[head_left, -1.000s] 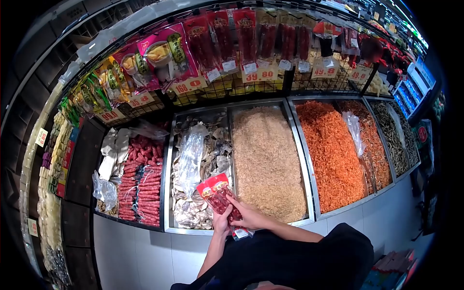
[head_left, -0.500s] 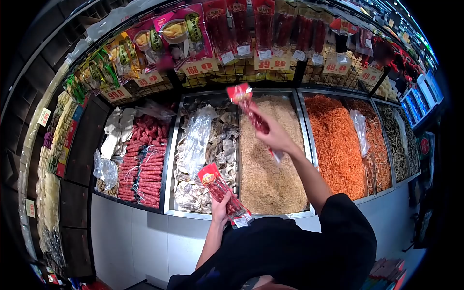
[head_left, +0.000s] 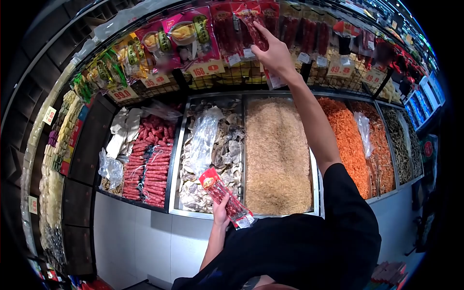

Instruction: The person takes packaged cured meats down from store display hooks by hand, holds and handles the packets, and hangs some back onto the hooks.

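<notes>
In my left hand [head_left: 221, 211] is a red-topped clear pack of cured sausages [head_left: 232, 203], held low in front of my body above the tray edge. My right hand [head_left: 276, 55] is raised at the hanging rack with its fingers closed on another sausage pack [head_left: 251, 30]. That pack lies against the row of hanging packs, and its lower end shows below my hand. Whether it hangs on a hook cannot be made out. More sausage packs [head_left: 225, 36] hang to its left, beside pink bags [head_left: 191, 36].
Below the rack stand metal-rimmed trays of tiny dried shrimp [head_left: 275, 159], orange dried shrimp [head_left: 338, 140], greyish dried pieces [head_left: 227, 150] and loose red sausages [head_left: 154, 176]. Price cards [head_left: 205, 69] hang along the wire mesh. Shelves [head_left: 48, 193] rise at the left.
My right hand has moved up and away from above the shrimp tray to the hanging row, carrying its sausage pack. My left hand holds its pack almost unchanged. The view has shifted slightly.
</notes>
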Demonstrator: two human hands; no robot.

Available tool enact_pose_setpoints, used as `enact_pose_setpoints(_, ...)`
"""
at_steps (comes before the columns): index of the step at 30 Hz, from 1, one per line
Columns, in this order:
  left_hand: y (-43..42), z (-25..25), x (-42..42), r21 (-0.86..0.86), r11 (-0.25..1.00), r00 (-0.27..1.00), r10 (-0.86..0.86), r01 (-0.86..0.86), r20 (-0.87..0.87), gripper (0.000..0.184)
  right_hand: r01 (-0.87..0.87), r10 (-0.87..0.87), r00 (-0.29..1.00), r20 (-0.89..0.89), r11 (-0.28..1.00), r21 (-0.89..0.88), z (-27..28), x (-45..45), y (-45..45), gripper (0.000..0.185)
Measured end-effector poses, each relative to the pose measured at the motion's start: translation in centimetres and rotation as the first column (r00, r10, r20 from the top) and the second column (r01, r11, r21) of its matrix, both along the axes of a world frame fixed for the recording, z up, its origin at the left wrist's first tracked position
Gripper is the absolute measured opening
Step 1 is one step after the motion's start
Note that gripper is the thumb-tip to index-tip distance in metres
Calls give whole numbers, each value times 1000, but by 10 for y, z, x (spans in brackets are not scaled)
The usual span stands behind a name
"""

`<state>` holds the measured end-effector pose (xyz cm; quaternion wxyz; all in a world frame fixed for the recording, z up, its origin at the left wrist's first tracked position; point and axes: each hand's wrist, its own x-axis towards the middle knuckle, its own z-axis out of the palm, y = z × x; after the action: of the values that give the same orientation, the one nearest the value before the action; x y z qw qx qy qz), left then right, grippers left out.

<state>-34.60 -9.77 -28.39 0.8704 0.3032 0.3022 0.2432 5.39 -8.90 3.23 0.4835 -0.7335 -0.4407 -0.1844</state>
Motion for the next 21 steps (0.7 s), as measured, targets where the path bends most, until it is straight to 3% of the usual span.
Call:
enact_pose_setpoints(3,0,-2,0,4,1000,1000,12,-12,16,25,-4,2,998,-64,999,-40,3,0,2,65)
enact_pose_setpoints(15,1,-4,3,0,1000,1000,-4,4,-8,24,138,-137,990,15,976,-166,2,15,13,66)
enact_pose_setpoints(21,0,1,3,-21,999,1000,-24,24,0,25,262,-280,960,6,891,-371,-8,69,65,71)
